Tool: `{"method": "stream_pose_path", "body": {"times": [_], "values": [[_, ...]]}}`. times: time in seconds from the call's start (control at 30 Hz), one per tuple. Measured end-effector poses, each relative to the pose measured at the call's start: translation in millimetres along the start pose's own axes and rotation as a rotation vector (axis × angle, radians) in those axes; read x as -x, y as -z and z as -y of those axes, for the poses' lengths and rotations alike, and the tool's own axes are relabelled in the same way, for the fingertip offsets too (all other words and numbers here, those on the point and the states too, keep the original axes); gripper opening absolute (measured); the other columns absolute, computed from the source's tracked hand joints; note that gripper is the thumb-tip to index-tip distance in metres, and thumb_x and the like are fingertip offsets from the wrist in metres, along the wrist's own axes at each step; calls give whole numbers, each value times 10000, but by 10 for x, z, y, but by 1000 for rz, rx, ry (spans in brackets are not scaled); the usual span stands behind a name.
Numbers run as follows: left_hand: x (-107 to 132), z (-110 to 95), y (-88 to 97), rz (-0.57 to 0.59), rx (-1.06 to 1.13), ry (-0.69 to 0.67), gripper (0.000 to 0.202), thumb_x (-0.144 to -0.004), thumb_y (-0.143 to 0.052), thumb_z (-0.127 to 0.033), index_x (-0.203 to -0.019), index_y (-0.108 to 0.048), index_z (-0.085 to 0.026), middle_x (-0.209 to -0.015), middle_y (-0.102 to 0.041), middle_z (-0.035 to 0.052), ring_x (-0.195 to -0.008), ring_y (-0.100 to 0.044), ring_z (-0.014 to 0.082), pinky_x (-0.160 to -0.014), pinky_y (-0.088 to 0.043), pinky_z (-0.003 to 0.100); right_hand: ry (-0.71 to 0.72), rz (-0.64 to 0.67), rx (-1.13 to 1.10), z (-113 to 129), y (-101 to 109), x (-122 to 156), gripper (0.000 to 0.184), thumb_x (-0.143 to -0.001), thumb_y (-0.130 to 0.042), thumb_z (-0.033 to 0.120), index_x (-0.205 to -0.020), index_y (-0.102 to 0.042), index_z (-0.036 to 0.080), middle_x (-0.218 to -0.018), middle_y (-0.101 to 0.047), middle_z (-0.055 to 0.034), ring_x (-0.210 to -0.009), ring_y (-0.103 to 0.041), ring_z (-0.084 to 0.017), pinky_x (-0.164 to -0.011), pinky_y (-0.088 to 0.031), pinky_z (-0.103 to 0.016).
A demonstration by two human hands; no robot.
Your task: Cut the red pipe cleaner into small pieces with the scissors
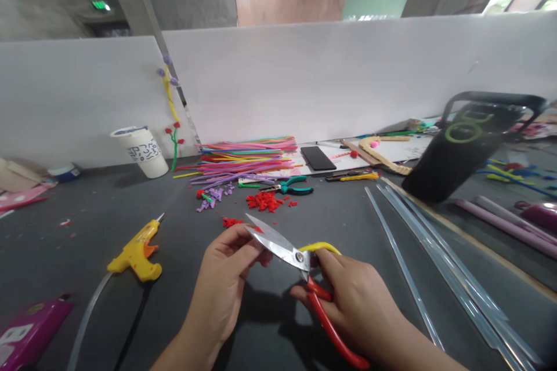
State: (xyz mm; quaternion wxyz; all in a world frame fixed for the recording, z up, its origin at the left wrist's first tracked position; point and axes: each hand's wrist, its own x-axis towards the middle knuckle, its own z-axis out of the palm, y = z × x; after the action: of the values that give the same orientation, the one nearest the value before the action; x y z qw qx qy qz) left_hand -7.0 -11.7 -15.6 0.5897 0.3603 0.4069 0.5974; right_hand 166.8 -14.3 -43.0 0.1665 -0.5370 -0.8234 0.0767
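Observation:
My right hand [352, 298] grips a pair of scissors [278, 244] by their red and yellow handles, the steel blades pointing left and up. My left hand [228, 278] is pinched closed right at the blades, holding a tiny red bit that I can barely make out near the blade tips. Small heaps of red cuttings [263, 202] and purple cuttings [214, 195] lie on the dark table just beyond both hands. A bundle of coloured pipe cleaners [248, 159] lies further back.
A yellow glue gun [137, 252] with its cable lies at the left, a white cup [143, 152] behind it. Green pliers [292, 186], a black phone [318, 157], clear glue sticks [418, 243] and a black bin [467, 145] sit right. A white partition [304, 75] closes the back.

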Motion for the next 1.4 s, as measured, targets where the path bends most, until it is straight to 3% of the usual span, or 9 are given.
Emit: {"method": "stream_pose_path", "body": {"times": [0.43, 0.8, 1.03, 1.17, 1.3, 1.4], "values": [[-18, 10, 19, 16, 30, 4, 29, -665, -614, -121, -664, -631, -144, -589, -585, -24, -520, -509, 61, -512, -395, 158, 33, -42, 20, -15, -13, 10, 330, -753, -433, 508, -740, -484, 183, -629, -592, -29, -521, -550, -171, -469, -314, -240], [-33, 6, 26, 27, 17, -4, 38, -654, -620, -118, -660, -639, -151, -589, -591, -27, -529, -521, 60, -514, -408, 152, 49, -52, 27, -13, -25, 2, 300, -763, -423, 473, -691, -466, 185, -585, -572, -18, -485, -532, -158, -448, -291, -230], [-46, 19, 62, -3, -1, 2, 72, -651, -629, -116, -710, -646, -153, -629, -612, -22, -525, -537, 58, -517, -424, 153, -20, -13, -21, -22, -32, -1, 365, -750, -423, 530, -668, -483, 180, -560, -559, -20, -462, -492, -149, -443, -270, -227], [-48, 25, 44, 45, -17, 92, 14, -670, -624, -141, -681, -616, -142, -622, -618, -9, -519, -538, 57, -519, -419, 153, -117, 2, -279, -15, -2, -56, 287, -710, -514, 445, -605, -455, 184, -503, -464, 36, -444, -395, -97, -434, -262, -202], [-12, 56, -18, 194, -69, 262, 37, -680, -615, -153, -674, -593, -124, -596, -612, 11, -509, -532, 69, -512, -409, 170, -205, 50, -748, 19, 77, -130, 178, -728, -480, 313, -617, -461, 174, -521, -398, 55, -454, -372, -68, -430, -304, -169], [20, 99, -52, 308, -91, 373, 51, -687, -603, -153, -665, -586, -110, -581, -600, 22, -496, -521, 76, -497, -395, 181, -291, 155, -996, 50, 136, -172, 152, -734, -461, 311, -691, -498, 171, -445, -384, 75, -365, -342, -57, -353, -280, -160]]}}
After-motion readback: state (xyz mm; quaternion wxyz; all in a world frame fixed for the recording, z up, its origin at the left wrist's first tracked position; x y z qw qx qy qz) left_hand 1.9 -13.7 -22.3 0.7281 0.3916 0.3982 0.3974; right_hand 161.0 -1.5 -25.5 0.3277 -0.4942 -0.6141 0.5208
